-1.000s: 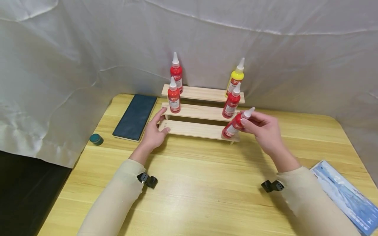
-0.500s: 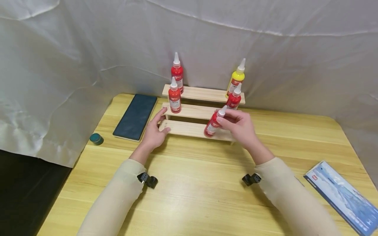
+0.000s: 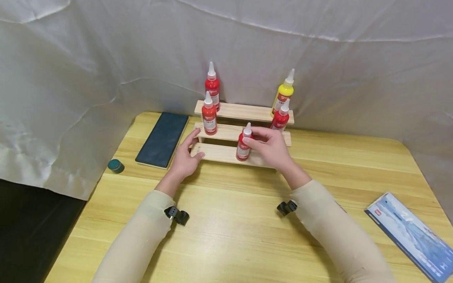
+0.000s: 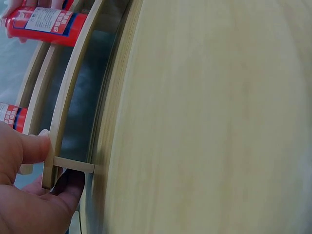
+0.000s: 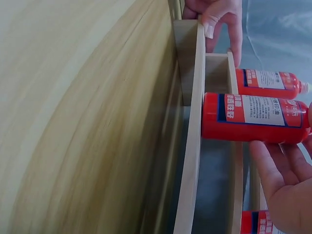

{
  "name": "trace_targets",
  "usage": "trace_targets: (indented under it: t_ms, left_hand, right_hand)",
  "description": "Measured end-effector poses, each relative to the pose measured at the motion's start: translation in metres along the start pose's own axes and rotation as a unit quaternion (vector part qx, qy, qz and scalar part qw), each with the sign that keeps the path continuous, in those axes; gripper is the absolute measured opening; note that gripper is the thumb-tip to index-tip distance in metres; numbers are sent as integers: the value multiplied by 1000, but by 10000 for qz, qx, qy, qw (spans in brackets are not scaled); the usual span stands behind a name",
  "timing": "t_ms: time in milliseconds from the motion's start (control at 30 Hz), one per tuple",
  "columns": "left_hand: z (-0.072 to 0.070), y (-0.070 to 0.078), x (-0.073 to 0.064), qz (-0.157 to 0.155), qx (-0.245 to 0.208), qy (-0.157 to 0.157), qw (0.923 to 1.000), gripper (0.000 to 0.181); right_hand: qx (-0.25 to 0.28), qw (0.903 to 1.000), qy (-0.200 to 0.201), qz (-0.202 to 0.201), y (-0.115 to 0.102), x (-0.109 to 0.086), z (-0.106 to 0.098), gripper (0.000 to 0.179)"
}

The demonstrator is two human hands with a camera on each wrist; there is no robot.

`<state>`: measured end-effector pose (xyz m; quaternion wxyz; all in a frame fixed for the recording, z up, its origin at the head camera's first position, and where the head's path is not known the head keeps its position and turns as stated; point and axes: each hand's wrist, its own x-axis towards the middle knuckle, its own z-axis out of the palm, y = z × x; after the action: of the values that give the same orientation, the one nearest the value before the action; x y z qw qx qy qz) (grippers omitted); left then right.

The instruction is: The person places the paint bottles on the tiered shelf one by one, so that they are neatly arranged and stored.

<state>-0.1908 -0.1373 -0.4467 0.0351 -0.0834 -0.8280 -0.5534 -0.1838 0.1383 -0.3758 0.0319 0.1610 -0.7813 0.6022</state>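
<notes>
A three-tier wooden rack (image 3: 219, 154) stands towards the back of the table. My left hand (image 3: 184, 161) grips its left end; in the left wrist view the thumb lies on the lowest board and the fingers curl beneath it. With my right hand (image 3: 270, 147) I hold a red squeeze bottle (image 3: 243, 148) by its upper part, upright on the lowest tier near the middle. In the right wrist view that bottle's base (image 5: 210, 117) meets the board. Red bottles (image 3: 209, 120) stand at both ends of the middle tier, the right one partly hidden by my hand.
On the top tier are a red bottle (image 3: 212, 88) at left and a yellow bottle (image 3: 283, 96) at right. A dark notebook-like slab (image 3: 162, 139) and a small green jar (image 3: 115, 166) lie left. A blue box (image 3: 410, 236) lies right. A grey cloth (image 3: 336, 78) hangs behind.
My right hand has moved the red bottle leftward along the lowest tier, from its right end to near the middle, and the bottle has gone from tilted to upright. My left hand stays put.
</notes>
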Motion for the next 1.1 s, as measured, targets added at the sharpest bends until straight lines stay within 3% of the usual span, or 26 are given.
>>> trace_targets:
  t_ms: [1100]
  left_hand:
    - [3, 1, 2, 70, -27, -99, 9999, 75]
  right_hand:
    - [131, 9997, 230, -1, 13, -10, 11, 43]
